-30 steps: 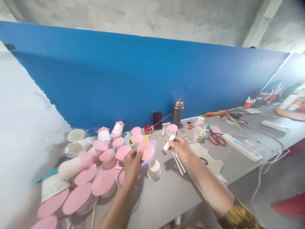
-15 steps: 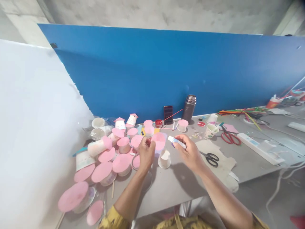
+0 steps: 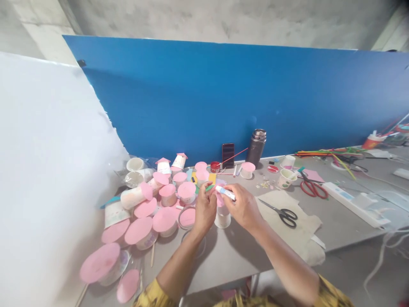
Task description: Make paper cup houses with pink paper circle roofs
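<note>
My right hand (image 3: 245, 208) grips a white and blue glue stick (image 3: 226, 193), its tip pointing left. Between finger and thumb, my left hand (image 3: 205, 209) pinches a pink paper piece (image 3: 220, 200), partly hidden by the fingers and the glue stick. The glue stick's tip is at the paper's edge; whether it touches cannot be made out. Directly below the paper, an upside-down white paper cup (image 3: 223, 219) stands on the table. To the left of my left hand are several cups topped with pink discs (image 3: 165, 219), some upright and some lying on their sides.
On the right, black-handled scissors (image 3: 284, 215) lie on beige cloth (image 3: 305, 230), near red-handled scissors (image 3: 313, 189) and a white power strip (image 3: 354, 204). A dark thermos (image 3: 256, 149) and a phone (image 3: 228, 154) stand at the back against the blue panel (image 3: 191, 98).
My right hand has brought the glue stick left to the pink paper. My left hand still pinches the paper, now turned and more hidden. The view has shifted slightly.
</note>
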`<action>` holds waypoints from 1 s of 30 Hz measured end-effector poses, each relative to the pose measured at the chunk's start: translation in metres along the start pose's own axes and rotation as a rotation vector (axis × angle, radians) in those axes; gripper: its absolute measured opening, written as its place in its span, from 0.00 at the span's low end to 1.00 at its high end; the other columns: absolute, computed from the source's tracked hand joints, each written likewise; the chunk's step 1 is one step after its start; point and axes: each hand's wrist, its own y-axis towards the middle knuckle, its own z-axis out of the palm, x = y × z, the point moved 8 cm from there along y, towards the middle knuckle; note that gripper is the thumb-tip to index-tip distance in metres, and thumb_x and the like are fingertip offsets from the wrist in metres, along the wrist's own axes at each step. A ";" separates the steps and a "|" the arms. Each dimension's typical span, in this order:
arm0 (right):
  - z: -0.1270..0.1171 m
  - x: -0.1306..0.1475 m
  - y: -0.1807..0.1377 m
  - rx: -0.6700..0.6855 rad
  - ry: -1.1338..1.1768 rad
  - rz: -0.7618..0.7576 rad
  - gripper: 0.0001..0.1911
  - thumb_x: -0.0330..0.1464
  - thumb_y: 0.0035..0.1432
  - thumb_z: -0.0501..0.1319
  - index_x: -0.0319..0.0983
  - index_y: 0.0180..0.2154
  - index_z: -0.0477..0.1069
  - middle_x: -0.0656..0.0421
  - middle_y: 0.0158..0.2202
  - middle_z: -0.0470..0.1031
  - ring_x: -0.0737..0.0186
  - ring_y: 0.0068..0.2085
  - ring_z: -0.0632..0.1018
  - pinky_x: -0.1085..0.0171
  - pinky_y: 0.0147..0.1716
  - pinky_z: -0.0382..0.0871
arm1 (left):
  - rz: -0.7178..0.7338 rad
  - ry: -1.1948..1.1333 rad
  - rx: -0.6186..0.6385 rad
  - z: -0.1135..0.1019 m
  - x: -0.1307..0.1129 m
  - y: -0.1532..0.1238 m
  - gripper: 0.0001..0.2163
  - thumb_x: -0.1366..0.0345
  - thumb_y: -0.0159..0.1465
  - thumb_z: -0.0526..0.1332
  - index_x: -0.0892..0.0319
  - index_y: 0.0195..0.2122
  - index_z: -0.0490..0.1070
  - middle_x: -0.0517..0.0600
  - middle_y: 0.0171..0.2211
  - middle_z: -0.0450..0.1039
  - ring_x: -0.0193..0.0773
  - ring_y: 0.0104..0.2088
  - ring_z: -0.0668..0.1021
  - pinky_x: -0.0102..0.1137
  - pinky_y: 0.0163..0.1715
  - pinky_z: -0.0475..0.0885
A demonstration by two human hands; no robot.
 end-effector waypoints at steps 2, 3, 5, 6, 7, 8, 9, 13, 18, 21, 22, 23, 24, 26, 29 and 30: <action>0.003 0.000 0.001 -0.002 -0.025 -0.011 0.06 0.34 0.66 0.61 0.41 0.43 0.74 0.54 0.39 0.82 0.53 0.40 0.82 0.59 0.39 0.73 | 0.013 0.011 0.020 0.002 0.003 0.000 0.18 0.67 0.64 0.57 0.57 0.56 0.69 0.57 0.52 0.79 0.45 0.50 0.81 0.40 0.52 0.74; 0.004 0.000 0.002 -0.005 -0.036 -0.016 0.06 0.34 0.66 0.61 0.41 0.43 0.74 0.54 0.38 0.82 0.53 0.40 0.82 0.59 0.39 0.73 | 0.020 0.030 0.022 0.002 0.005 0.000 0.19 0.67 0.65 0.57 0.57 0.57 0.70 0.58 0.56 0.77 0.47 0.56 0.79 0.41 0.56 0.72; 0.006 0.002 0.003 -0.013 -0.055 -0.031 0.06 0.34 0.66 0.61 0.41 0.43 0.75 0.54 0.38 0.82 0.53 0.39 0.82 0.59 0.38 0.72 | 0.026 0.078 0.012 0.001 0.006 0.000 0.20 0.66 0.67 0.56 0.57 0.60 0.71 0.58 0.60 0.75 0.49 0.61 0.75 0.44 0.60 0.70; 0.007 0.004 0.003 -0.018 -0.064 -0.041 0.06 0.34 0.66 0.61 0.41 0.43 0.75 0.54 0.37 0.82 0.53 0.39 0.82 0.59 0.38 0.72 | 0.023 0.094 0.003 0.001 0.007 -0.001 0.20 0.65 0.67 0.56 0.57 0.61 0.70 0.58 0.60 0.75 0.49 0.62 0.75 0.44 0.61 0.70; 0.007 0.006 0.004 -0.024 -0.072 -0.051 0.06 0.34 0.67 0.61 0.41 0.43 0.75 0.54 0.37 0.82 0.53 0.39 0.82 0.59 0.38 0.72 | 0.019 0.100 -0.005 0.000 0.007 -0.001 0.21 0.65 0.68 0.55 0.57 0.61 0.70 0.58 0.61 0.75 0.49 0.62 0.75 0.44 0.61 0.70; 0.007 0.007 0.005 -0.029 -0.081 -0.060 0.07 0.34 0.67 0.60 0.41 0.43 0.76 0.54 0.36 0.82 0.53 0.39 0.82 0.59 0.38 0.72 | 0.016 0.100 -0.013 0.000 0.008 -0.001 0.21 0.64 0.69 0.55 0.58 0.62 0.70 0.58 0.61 0.75 0.49 0.63 0.74 0.44 0.61 0.70; 0.008 0.009 0.005 -0.034 -0.090 -0.067 0.07 0.34 0.67 0.60 0.41 0.44 0.76 0.55 0.36 0.82 0.53 0.39 0.82 0.59 0.38 0.72 | 0.013 0.099 -0.022 -0.001 0.008 -0.002 0.20 0.63 0.70 0.55 0.57 0.62 0.71 0.58 0.61 0.74 0.49 0.63 0.74 0.44 0.62 0.69; 0.010 0.010 0.006 -0.047 -0.123 -0.063 0.07 0.34 0.67 0.61 0.42 0.44 0.77 0.55 0.35 0.82 0.53 0.39 0.82 0.60 0.38 0.71 | 0.009 0.100 -0.043 -0.001 0.009 -0.003 0.19 0.60 0.71 0.55 0.56 0.60 0.72 0.57 0.62 0.74 0.50 0.63 0.74 0.45 0.63 0.68; 0.013 -0.002 0.008 -0.075 -0.156 0.008 0.06 0.35 0.66 0.62 0.41 0.39 0.76 0.53 0.34 0.81 0.53 0.36 0.82 0.60 0.35 0.70 | 0.050 0.115 -0.051 -0.001 0.007 -0.004 0.19 0.63 0.70 0.55 0.58 0.59 0.73 0.58 0.61 0.75 0.50 0.63 0.75 0.45 0.63 0.69; 0.006 -0.010 0.007 -0.100 -0.159 0.057 0.07 0.37 0.66 0.61 0.41 0.38 0.75 0.54 0.35 0.82 0.53 0.37 0.82 0.60 0.36 0.70 | 0.088 0.163 -0.065 -0.002 0.004 -0.004 0.19 0.65 0.69 0.54 0.59 0.59 0.73 0.59 0.60 0.76 0.49 0.63 0.74 0.46 0.65 0.67; 0.003 -0.011 0.006 -0.107 -0.158 0.069 0.07 0.36 0.65 0.61 0.41 0.38 0.75 0.54 0.35 0.83 0.53 0.38 0.82 0.60 0.36 0.70 | 0.089 0.171 -0.073 -0.002 0.004 -0.004 0.20 0.66 0.68 0.54 0.59 0.59 0.73 0.59 0.60 0.76 0.49 0.64 0.74 0.46 0.66 0.66; -0.001 -0.012 0.005 -0.112 -0.157 0.078 0.06 0.36 0.65 0.61 0.42 0.39 0.75 0.55 0.36 0.83 0.53 0.38 0.82 0.60 0.36 0.70 | 0.084 0.173 -0.082 -0.003 0.004 -0.004 0.20 0.67 0.68 0.54 0.59 0.59 0.72 0.59 0.61 0.75 0.49 0.64 0.73 0.46 0.66 0.65; -0.004 -0.012 0.003 -0.112 -0.156 0.084 0.06 0.36 0.65 0.61 0.42 0.39 0.75 0.55 0.36 0.83 0.54 0.38 0.83 0.60 0.36 0.70 | 0.077 0.168 -0.089 -0.004 0.004 -0.003 0.20 0.67 0.67 0.54 0.59 0.59 0.72 0.59 0.61 0.75 0.49 0.64 0.73 0.46 0.66 0.65; -0.006 -0.010 0.000 -0.098 -0.152 0.086 0.05 0.35 0.63 0.62 0.42 0.39 0.75 0.56 0.36 0.83 0.54 0.39 0.83 0.61 0.36 0.70 | 0.064 0.133 -0.097 -0.005 0.003 -0.003 0.19 0.68 0.67 0.54 0.59 0.57 0.73 0.59 0.61 0.75 0.49 0.64 0.74 0.46 0.66 0.65; -0.001 -0.007 -0.003 -0.054 -0.151 0.080 0.04 0.35 0.62 0.63 0.42 0.38 0.75 0.57 0.35 0.83 0.54 0.38 0.83 0.62 0.34 0.68 | 0.058 0.036 -0.089 -0.004 0.000 -0.003 0.14 0.67 0.67 0.55 0.58 0.51 0.74 0.59 0.56 0.77 0.49 0.60 0.76 0.46 0.63 0.67; 0.002 -0.006 -0.003 -0.042 -0.154 0.079 0.04 0.35 0.63 0.64 0.42 0.38 0.75 0.57 0.35 0.83 0.54 0.37 0.83 0.62 0.33 0.68 | 0.057 0.007 -0.080 -0.003 0.000 -0.004 0.13 0.67 0.66 0.55 0.58 0.49 0.74 0.58 0.54 0.78 0.48 0.58 0.77 0.46 0.61 0.68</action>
